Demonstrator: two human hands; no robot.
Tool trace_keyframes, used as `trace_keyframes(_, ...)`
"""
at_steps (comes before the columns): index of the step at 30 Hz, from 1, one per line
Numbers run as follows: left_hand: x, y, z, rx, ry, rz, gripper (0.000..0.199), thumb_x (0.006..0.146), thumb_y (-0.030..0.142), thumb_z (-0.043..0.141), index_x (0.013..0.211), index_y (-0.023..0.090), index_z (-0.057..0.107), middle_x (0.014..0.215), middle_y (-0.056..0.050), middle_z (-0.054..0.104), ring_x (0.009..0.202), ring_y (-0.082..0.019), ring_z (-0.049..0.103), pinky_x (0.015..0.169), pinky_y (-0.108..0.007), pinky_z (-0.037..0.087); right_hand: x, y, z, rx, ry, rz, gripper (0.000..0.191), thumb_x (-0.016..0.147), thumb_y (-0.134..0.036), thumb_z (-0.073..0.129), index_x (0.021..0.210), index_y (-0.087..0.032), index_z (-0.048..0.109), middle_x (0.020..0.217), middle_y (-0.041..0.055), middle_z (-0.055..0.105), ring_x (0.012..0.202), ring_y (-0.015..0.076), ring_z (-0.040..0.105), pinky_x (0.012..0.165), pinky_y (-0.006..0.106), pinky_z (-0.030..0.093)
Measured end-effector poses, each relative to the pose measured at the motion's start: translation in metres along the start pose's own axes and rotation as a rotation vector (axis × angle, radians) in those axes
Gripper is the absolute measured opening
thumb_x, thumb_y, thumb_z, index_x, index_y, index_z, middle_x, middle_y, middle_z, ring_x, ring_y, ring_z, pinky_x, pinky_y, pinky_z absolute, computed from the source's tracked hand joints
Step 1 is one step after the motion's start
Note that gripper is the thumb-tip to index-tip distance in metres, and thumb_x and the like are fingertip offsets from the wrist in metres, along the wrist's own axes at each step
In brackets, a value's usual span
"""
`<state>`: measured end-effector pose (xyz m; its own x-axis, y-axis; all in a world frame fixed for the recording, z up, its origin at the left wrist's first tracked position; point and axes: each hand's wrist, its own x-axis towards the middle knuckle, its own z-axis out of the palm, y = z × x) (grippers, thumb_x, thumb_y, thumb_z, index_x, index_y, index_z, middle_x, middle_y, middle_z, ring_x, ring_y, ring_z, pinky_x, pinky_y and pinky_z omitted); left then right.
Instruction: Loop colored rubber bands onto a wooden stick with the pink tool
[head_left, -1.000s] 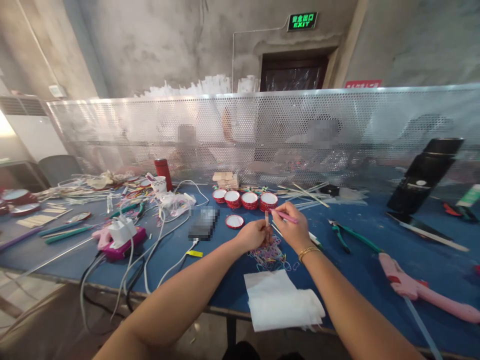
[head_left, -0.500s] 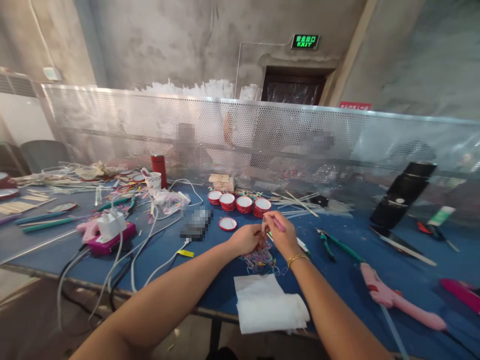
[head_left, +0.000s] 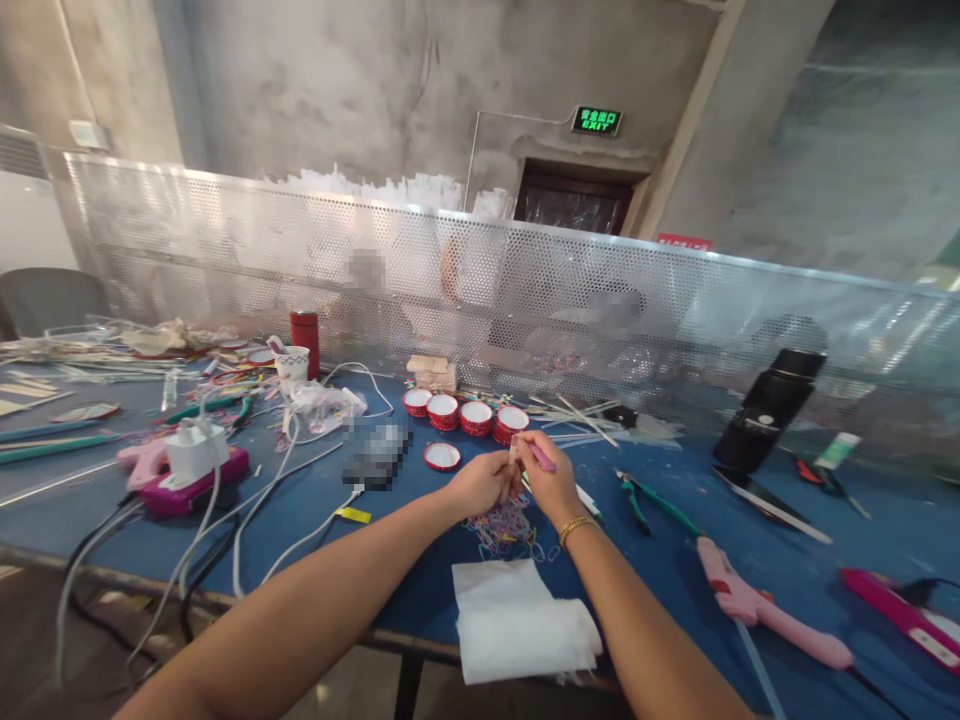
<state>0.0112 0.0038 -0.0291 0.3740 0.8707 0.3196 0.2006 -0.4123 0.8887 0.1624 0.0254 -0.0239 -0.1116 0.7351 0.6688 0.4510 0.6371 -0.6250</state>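
Note:
My left hand is closed, its fingertips pinching something too small to make out. Touching it at the fingertips, my right hand is closed round a pinkish-purple stick-like handle, whose working end is hidden by fingers. Both are held over a heap of small coloured wire loops, perhaps paper clips. A folded white cloth or tissue lies at the table's front edge, below the heap. Beyond my hands stands a row of round red tins with white tops; a single red-rimmed disc lies nearer.
Green-handled pliers, a pink glue gun and a black bottle are on the right. White cables, a magenta power strip and a paper cup occupy the left. A perforated metal screen borders the back.
My view has shifted slightly to the right and up, so the table's things sit further left. Both hands stay together over the loops, the right still gripping the purple handle.

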Motion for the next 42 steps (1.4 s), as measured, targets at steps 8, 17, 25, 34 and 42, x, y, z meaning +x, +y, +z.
trace_keyframes(8,0.009,-0.006,0.005,-0.356,-0.008,-0.036,0.043,0.078,0.056,0.068,0.085,0.015,0.057,0.072,-0.003,0.066,0.066,-0.015,0.063,0.067,-0.028,0.051,0.002,0.003,0.001,0.036,0.039,-0.007,0.019,0.085,-0.037,0.053,0.092,-0.023,0.064,0.092,0.0061,0.074,0.084,0.024,0.067,0.077,0.034,0.05)
trace_keyframes(17,0.01,-0.011,0.0,-0.227,0.048,-0.068,0.033,0.077,0.046,0.07,0.078,0.014,0.064,0.074,-0.003,0.067,0.069,-0.015,0.059,0.069,-0.027,0.047,0.003,0.0,-0.001,0.055,0.061,0.004,0.017,0.079,-0.03,0.056,0.094,-0.025,0.061,0.076,0.0014,0.071,0.075,0.0233,0.068,0.078,0.036,0.051)
trace_keyframes(25,0.011,-0.001,-0.004,-0.317,0.06,-0.101,0.04,0.072,0.051,0.077,0.081,0.014,0.066,0.075,-0.003,0.068,0.074,-0.017,0.063,0.077,-0.031,0.052,0.003,-0.001,-0.001,0.116,0.061,0.033,0.016,0.083,-0.034,0.055,0.095,-0.025,0.061,0.084,0.0045,0.073,0.08,0.0244,0.069,0.078,0.036,0.052)
trace_keyframes(34,0.005,0.016,-0.006,-0.429,0.028,-0.051,0.045,0.072,0.054,0.078,0.083,0.013,0.064,0.078,-0.005,0.07,0.079,-0.019,0.068,0.081,-0.033,0.054,0.006,-0.007,0.001,0.252,-0.018,-0.005,0.026,0.09,-0.042,0.048,0.093,-0.023,0.064,0.084,0.0031,0.069,0.08,0.0206,0.064,0.077,0.032,0.051)
trace_keyframes(42,0.006,0.014,-0.005,-0.373,0.018,-0.066,0.051,0.07,0.056,0.079,0.094,0.011,0.07,0.082,-0.008,0.073,0.091,-0.025,0.07,0.087,-0.038,0.054,0.004,-0.003,0.0,0.175,-0.011,-0.055,0.024,0.092,-0.04,0.047,0.089,-0.023,0.064,0.09,0.0047,0.071,0.086,0.0226,0.065,0.079,0.032,0.05)
